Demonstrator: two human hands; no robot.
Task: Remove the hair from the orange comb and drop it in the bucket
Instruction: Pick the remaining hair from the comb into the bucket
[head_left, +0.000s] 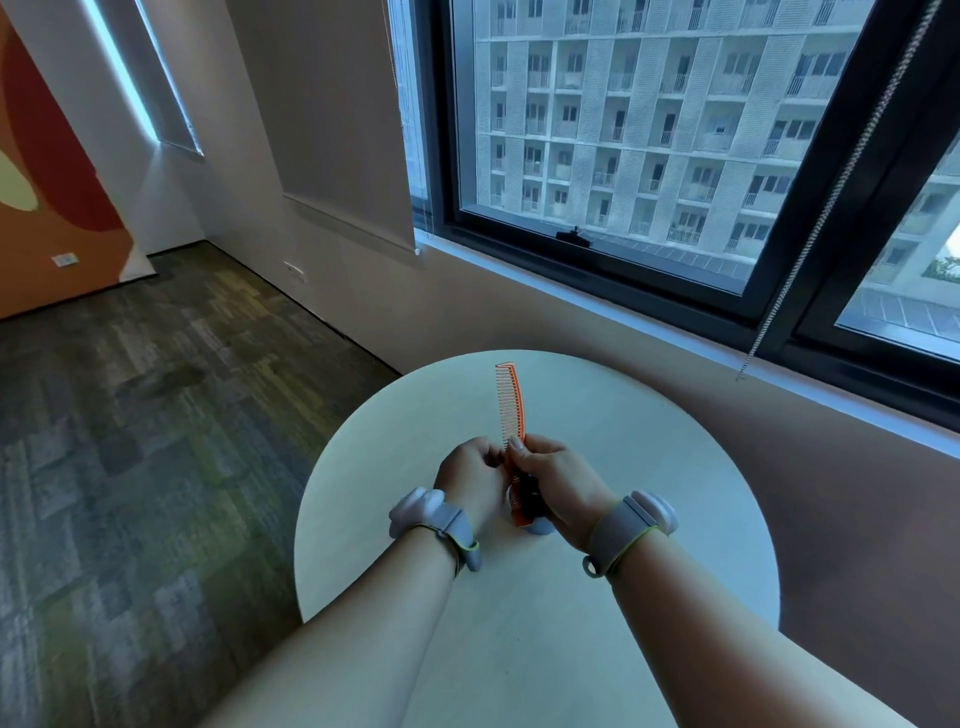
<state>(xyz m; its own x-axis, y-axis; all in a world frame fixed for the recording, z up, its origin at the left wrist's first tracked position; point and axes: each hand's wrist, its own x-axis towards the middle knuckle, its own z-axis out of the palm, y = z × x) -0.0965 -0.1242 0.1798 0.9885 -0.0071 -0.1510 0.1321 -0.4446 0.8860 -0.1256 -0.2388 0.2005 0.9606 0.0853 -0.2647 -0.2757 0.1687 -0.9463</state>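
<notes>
Over the round pale table (649, 467), seen from the head camera, the right hand (558, 480) grips the orange comb (513, 402) at its lower end, thumb pressed along the spine, so the comb points away from the person with its teeth facing left. A dark clump of hair (527, 488) sits in the teeth beside the right palm. The left hand (470, 475) has its fingers curled, pinching at the teeth just left of the comb. A small grey-blue bucket (540, 526) shows partly beneath the hands. Both wrists wear grey bands (626, 525).
</notes>
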